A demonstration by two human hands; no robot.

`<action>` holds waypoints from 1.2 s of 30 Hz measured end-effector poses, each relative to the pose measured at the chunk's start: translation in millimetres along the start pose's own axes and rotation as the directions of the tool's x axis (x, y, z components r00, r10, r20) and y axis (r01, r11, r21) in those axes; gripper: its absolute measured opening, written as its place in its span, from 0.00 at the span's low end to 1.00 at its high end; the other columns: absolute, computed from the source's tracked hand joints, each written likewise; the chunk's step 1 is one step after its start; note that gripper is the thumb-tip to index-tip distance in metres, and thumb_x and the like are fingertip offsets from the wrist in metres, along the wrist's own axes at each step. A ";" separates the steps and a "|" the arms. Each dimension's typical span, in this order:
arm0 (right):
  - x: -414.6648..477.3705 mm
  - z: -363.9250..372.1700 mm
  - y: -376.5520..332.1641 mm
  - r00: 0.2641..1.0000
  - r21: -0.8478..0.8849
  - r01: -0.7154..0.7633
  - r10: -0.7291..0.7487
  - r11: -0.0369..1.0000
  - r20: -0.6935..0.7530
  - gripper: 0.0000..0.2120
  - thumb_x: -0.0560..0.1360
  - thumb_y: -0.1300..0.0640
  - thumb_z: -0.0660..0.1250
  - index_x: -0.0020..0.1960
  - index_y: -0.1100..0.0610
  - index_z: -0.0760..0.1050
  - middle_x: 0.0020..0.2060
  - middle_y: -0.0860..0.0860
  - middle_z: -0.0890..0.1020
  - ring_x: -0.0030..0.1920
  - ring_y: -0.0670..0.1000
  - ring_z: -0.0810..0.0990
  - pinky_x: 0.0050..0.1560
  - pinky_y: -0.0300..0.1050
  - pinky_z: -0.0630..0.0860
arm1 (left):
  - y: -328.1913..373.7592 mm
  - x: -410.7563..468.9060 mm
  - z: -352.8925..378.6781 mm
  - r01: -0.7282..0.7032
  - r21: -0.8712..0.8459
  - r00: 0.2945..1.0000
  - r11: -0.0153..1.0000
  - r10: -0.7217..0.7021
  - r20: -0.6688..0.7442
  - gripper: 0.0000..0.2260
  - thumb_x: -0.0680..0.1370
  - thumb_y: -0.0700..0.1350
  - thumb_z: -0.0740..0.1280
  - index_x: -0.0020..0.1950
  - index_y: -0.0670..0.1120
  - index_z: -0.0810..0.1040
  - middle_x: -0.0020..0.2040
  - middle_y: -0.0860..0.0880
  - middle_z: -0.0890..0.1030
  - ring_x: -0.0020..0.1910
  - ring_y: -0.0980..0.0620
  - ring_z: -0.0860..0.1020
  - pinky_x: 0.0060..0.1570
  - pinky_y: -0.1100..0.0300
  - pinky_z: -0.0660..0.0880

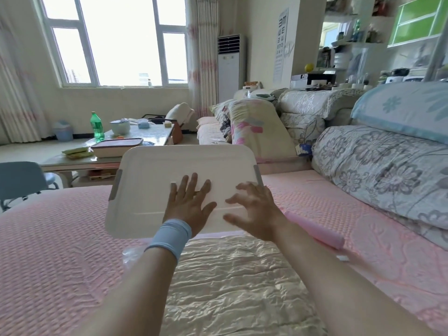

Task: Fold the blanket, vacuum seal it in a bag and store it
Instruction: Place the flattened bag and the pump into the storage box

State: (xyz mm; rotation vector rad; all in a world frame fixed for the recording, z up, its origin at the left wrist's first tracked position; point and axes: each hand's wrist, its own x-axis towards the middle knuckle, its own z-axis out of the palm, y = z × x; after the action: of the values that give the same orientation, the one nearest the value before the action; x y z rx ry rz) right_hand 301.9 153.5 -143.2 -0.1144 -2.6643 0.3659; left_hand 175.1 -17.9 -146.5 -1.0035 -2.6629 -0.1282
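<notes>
A white plastic storage box lid point(155, 180) with grey side clips sits on the pink bed in front of me. My left hand point(189, 204), with a light blue wristband, lies flat on the lid with fingers straight. My right hand point(257, 209) hovers over the lid's right part with fingers spread and slightly bent, holding nothing. A cream satin blanket inside a clear vacuum bag point(232, 282) lies flat on the bed under my forearms. A pink hand pump point(315, 229) lies on the bed to the right of my right wrist.
The pink quilted bed cover point(60, 251) stretches left and right. Folded floral quilts point(378, 170) and pillows point(257, 129) are stacked along the right. A low table point(80, 161) with a green bottle point(97, 127) and a blue chair point(21, 180) stand beyond the bed at left.
</notes>
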 end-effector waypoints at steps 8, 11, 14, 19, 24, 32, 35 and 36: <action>25.3 5.3 27.5 0.860 0.327 -0.382 0.462 0.865 -0.217 0.22 0.85 0.55 0.52 0.79 0.54 0.62 0.65 0.61 0.77 0.63 0.63 0.76 0.61 0.52 0.72 | -5.2 -9.3 1.7 -0.025 -0.022 0.994 0.999 0.022 -0.110 0.29 0.79 0.67 0.49 0.78 0.61 0.48 0.80 0.52 0.43 0.79 0.48 0.43 0.76 0.47 0.42; 24.2 8.0 26.5 0.853 0.331 -0.373 0.461 0.867 -0.244 0.21 0.85 0.57 0.52 0.77 0.55 0.65 0.57 0.61 0.82 0.57 0.63 0.80 0.53 0.52 0.74 | -4.8 -11.9 1.0 -0.023 -0.019 0.989 1.000 0.020 -0.144 0.33 0.74 0.71 0.42 0.78 0.62 0.50 0.80 0.52 0.47 0.79 0.48 0.46 0.75 0.47 0.45; 26.6 8.2 28.9 0.823 0.303 -0.462 0.530 0.833 -0.203 0.20 0.83 0.60 0.53 0.73 0.58 0.67 0.55 0.62 0.82 0.56 0.64 0.79 0.54 0.52 0.74 | -3.1 -15.6 4.0 -0.020 -0.004 0.988 1.000 0.019 -0.155 0.37 0.70 0.71 0.37 0.78 0.62 0.51 0.80 0.52 0.48 0.79 0.48 0.47 0.75 0.47 0.46; 22.5 5.5 32.5 0.810 0.212 -0.505 0.544 0.837 -0.219 0.20 0.81 0.62 0.54 0.72 0.59 0.66 0.63 0.61 0.78 0.60 0.63 0.78 0.56 0.53 0.74 | -0.5 -20.0 6.4 -0.038 -0.024 0.982 0.999 0.033 -0.184 0.36 0.71 0.70 0.40 0.78 0.61 0.54 0.80 0.51 0.50 0.79 0.46 0.48 0.74 0.46 0.46; 17.4 9.4 25.9 0.906 0.197 -0.387 0.411 0.901 -0.100 0.30 0.84 0.49 0.54 0.82 0.56 0.48 0.77 0.58 0.63 0.73 0.61 0.68 0.70 0.55 0.66 | 0.1 -21.7 5.4 -0.053 -0.018 0.981 0.998 0.048 -0.189 0.35 0.72 0.69 0.40 0.78 0.59 0.53 0.80 0.50 0.49 0.79 0.45 0.48 0.75 0.45 0.45; 15.4 13.8 -22.3 0.980 -0.225 -0.106 0.064 0.969 -0.186 0.33 0.83 0.42 0.50 0.82 0.52 0.41 0.81 0.57 0.40 0.81 0.58 0.40 0.78 0.65 0.40 | -24.1 -28.3 -1.5 0.086 -0.034 0.948 0.996 -0.092 -0.304 0.28 0.79 0.58 0.61 0.78 0.55 0.59 0.79 0.48 0.56 0.78 0.43 0.52 0.75 0.40 0.44; 16.2 28.5 -59.3 0.988 -0.186 0.152 -0.148 0.971 0.035 0.33 0.82 0.42 0.54 0.82 0.47 0.43 0.82 0.53 0.41 0.81 0.54 0.39 0.78 0.63 0.40 | -42.7 -37.1 -6.1 0.343 0.010 0.895 0.939 -0.324 -0.308 0.32 0.78 0.64 0.55 0.79 0.55 0.54 0.80 0.46 0.51 0.78 0.40 0.47 0.71 0.36 0.38; 15.7 34.3 -66.6 0.983 -0.185 0.170 -0.152 0.968 0.104 0.33 0.82 0.42 0.54 0.82 0.45 0.43 0.82 0.52 0.42 0.81 0.53 0.40 0.78 0.62 0.40 | -49.9 -40.6 -4.6 0.389 0.008 0.888 0.921 -0.372 -0.272 0.32 0.78 0.66 0.51 0.79 0.56 0.50 0.80 0.46 0.47 0.78 0.40 0.45 0.71 0.35 0.38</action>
State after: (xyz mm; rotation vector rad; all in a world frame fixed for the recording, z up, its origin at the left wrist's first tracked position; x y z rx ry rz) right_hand 271.4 83.5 -148.0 0.0607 -2.7680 0.0598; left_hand 172.4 -82.0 -153.4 -0.3961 -2.5581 -0.2414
